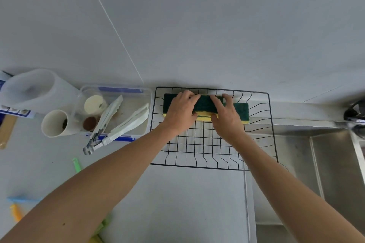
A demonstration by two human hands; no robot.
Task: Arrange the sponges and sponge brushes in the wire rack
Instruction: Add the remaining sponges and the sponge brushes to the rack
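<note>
A black wire rack (272, 124) stands on the counter against the wall. Along its far side lie green-topped yellow sponges: one on the left (170, 102), one in the middle (205, 104), one on the right (241, 110), in a row. My left hand (182, 111) rests on the left and middle sponges, fingers curled over their far edge. My right hand (227, 116) grips the middle and right sponges the same way. The near part of the rack holds nothing. Long-handled sponge brushes (126, 122) lie in a clear plastic tub (146, 92) left of the rack.
A white cup (54, 123) and a translucent jug (33, 89) stand at the far left. Coloured plastic pieces (76, 164) lie on the counter near the left edge. A steel sink (335, 163) with a tap (354, 113) sits to the right of the rack.
</note>
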